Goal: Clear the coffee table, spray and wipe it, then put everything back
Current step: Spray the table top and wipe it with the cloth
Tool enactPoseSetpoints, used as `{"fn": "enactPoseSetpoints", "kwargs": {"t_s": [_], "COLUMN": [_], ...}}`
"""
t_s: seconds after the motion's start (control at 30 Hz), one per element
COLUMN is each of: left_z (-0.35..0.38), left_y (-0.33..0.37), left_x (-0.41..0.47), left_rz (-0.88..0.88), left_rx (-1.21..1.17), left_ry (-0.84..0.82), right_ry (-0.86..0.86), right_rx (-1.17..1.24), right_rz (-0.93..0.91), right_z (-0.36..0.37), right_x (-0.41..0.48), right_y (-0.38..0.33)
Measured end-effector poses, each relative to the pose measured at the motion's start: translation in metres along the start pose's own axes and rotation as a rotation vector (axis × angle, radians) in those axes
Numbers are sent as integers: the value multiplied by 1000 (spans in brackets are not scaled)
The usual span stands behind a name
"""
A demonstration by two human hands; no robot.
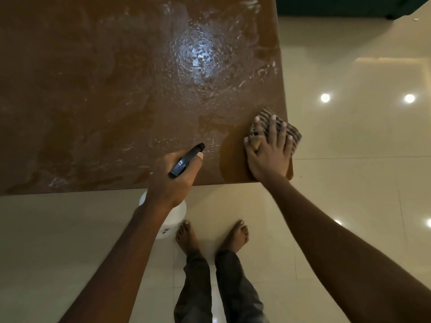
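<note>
At the near right corner of the brown coffee table [93,89], the right hand [268,155] presses flat, fingers spread, on a folded striped cloth [288,130], leaving a dry-looking patch beside it. The left hand [170,178] is closed around a white spray bottle [173,215] with a black nozzle [186,160], held at the table's near edge with the bottle body hanging below it. Most of the tabletop glistens with sprayed droplets and wet streaks, and nothing else sits on it, so wiping appears only just begun. Next, the cloth likely needs sweeping strokes across the wet surface toward the far and left sides.
</note>
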State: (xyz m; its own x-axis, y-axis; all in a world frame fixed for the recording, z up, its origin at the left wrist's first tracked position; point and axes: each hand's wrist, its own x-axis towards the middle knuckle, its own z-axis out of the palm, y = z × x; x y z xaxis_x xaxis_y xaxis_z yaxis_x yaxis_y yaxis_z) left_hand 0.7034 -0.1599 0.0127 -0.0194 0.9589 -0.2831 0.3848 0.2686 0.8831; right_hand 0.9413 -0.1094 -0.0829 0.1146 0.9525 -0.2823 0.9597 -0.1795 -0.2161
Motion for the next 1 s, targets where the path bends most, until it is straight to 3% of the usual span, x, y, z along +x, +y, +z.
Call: {"fn": "enactPoseSetpoints", "kwargs": {"t_s": [0.17,0.23,0.37,0.47,0.77,1.0], "left_z": [-4,-6,-12,-18,-34,-19], "left_y": [6,8,13,19,53,55], "left_x": [11,18,36,47,85,112], "left_rz": [-17,-20,-55,-56,-60,74], "left_rx": [-10,-9,-18,-23,-24,26], "left_ry": [-8,-31,-111,-134,-199,-192], "right_ry": [-76,-97,-69,-81,-83,61], "right_rx": [-158,-129,-22,-35,-71,-129], "right_rz": [-445,-407,-138,-74,-155,-258], "right_z": [14,7,-2,-4,-7,5], "right_x": [-43,-43,-25,-15,-12,-1], "right_y": [4,20,12,0,5,20]}}
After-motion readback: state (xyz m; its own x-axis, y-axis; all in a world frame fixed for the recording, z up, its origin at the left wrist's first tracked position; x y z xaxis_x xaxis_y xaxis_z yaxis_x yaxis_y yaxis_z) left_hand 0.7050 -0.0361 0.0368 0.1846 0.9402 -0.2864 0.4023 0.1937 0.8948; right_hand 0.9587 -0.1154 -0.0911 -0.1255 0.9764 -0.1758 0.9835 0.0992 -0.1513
